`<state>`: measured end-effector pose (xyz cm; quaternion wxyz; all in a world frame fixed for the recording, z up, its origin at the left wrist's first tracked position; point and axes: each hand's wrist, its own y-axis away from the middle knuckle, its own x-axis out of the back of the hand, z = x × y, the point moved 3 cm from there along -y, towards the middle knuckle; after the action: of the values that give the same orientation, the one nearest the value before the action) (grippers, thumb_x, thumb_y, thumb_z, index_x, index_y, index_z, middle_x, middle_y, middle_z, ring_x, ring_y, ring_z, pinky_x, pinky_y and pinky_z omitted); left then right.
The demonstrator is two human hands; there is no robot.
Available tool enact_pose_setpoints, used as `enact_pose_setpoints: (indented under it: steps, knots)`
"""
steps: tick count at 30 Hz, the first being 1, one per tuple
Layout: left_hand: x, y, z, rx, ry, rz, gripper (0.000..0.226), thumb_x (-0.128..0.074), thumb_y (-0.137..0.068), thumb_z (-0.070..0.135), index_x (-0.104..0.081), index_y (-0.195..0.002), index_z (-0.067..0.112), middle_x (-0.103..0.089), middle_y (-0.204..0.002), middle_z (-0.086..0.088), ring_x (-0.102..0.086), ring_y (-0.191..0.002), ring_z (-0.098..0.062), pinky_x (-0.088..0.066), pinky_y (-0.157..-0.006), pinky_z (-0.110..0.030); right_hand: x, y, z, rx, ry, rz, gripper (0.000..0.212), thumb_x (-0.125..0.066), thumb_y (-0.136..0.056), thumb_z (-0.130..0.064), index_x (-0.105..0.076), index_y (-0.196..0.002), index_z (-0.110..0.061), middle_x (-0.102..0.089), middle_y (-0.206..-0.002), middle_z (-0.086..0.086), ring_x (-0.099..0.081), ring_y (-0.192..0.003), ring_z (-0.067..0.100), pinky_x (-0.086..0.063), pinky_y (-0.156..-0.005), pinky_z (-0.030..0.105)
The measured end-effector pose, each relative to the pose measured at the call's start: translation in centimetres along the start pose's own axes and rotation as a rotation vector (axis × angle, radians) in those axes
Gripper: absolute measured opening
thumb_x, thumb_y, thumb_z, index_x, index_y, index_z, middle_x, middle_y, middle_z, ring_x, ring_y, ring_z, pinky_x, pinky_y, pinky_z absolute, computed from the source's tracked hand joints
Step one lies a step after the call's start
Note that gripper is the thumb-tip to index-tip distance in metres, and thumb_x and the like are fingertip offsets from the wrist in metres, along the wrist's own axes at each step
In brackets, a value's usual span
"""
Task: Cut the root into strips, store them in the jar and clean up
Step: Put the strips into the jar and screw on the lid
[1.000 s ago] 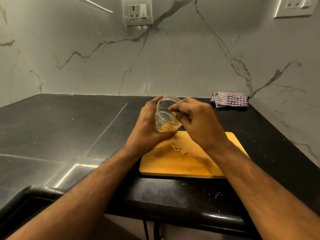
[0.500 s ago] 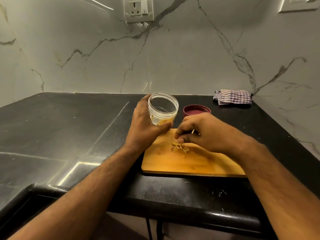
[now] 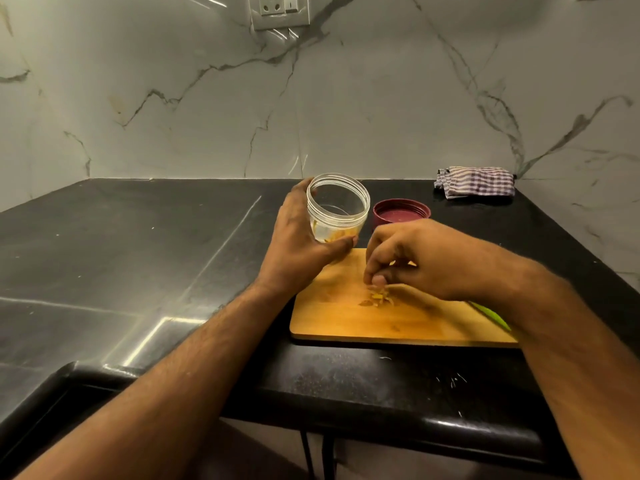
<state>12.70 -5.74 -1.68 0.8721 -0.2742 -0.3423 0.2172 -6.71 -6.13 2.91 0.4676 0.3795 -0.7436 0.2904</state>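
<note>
Low in the frame, two bare forearms reach over the black worktop edge. At centre right, the board carries a few strips; the right hand pinches at them with curled fingertips, hiding part of a green tool. Beyond, the left hand grasps the tilted jar, strips inside. Just right of it lies the lid; upper right, a cloth.
</note>
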Motion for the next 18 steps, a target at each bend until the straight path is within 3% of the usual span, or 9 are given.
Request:
enact_pose_setpoints:
  steps: [2,7,18]
  knots:
    - [-0.1,-0.1,0.0,0.001,-0.004,-0.006,0.097,-0.090,-0.070,0.037,-0.035,-0.148,0.021,-0.049,-0.143,0.004,-0.044,-0.134,-0.012,-0.041,-0.113,-0.041,0.4,0.2,0.4,-0.045,-0.025,0.033,0.013,-0.068,-0.086,-0.026,-0.072,-0.094,-0.034,-0.058,-0.097,-0.022,-0.056,-0.093,-0.001,-0.047,-0.079,0.017]
    - [-0.2,-0.1,0.0,0.008,-0.008,-0.017,0.098,-0.089,-0.070,0.037,-0.034,-0.149,0.022,-0.047,-0.145,0.004,-0.043,-0.135,-0.011,-0.041,-0.113,-0.042,-0.2,0.7,0.5,-0.196,-0.035,-0.198,0.031,-0.073,-0.079,-0.038,-0.064,-0.109,-0.038,-0.059,-0.097,-0.014,-0.059,-0.089,0.005,-0.052,-0.076,0.020]
    - [-0.3,-0.1,0.1,-0.005,-0.001,-0.021,0.096,-0.088,-0.070,0.038,-0.035,-0.149,0.022,-0.048,-0.143,0.005,-0.044,-0.133,-0.011,-0.042,-0.112,-0.041,-2.0,-0.5,-1.7,0.011,-0.012,-0.112,0.014,-0.066,-0.088,-0.028,-0.067,-0.098,-0.037,-0.055,-0.106,-0.019,-0.054,-0.095,0.001,-0.048,-0.083,0.022]
